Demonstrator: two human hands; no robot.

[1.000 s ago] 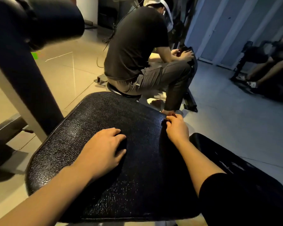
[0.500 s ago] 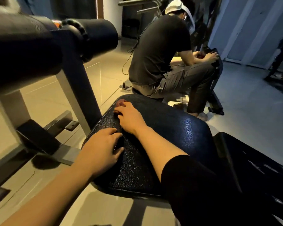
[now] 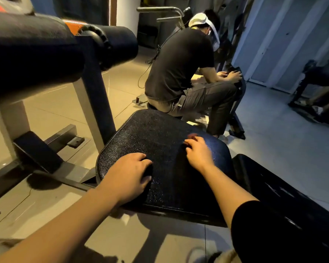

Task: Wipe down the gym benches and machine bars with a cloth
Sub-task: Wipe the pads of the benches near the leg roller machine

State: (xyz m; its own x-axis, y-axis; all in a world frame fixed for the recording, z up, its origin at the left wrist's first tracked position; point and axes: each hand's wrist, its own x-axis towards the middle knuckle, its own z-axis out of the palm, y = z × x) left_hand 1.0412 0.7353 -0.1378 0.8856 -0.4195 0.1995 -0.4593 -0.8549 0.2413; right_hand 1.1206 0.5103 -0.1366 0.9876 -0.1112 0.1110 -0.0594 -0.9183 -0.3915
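Since half a second ago, right hand (image 3: 198, 154) has slid rightward across the worktop (image 3: 156, 133), pinching a reddish cloth (image 3: 192, 136); left hand (image 3: 128, 176) rests flat, relaxed.

Glossy beige tiled floor (image 3: 51, 105), pale blue panelled wall (image 3: 285, 40), white pillar (image 3: 126, 14), dim warm light

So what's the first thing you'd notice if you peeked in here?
Two bare hands on a shiny black bench seat in the middle: the left hand lies near its front edge, the right hand further back. Behind it a person in a black shirt sits hunched, and a fat black roller pad looms top left.
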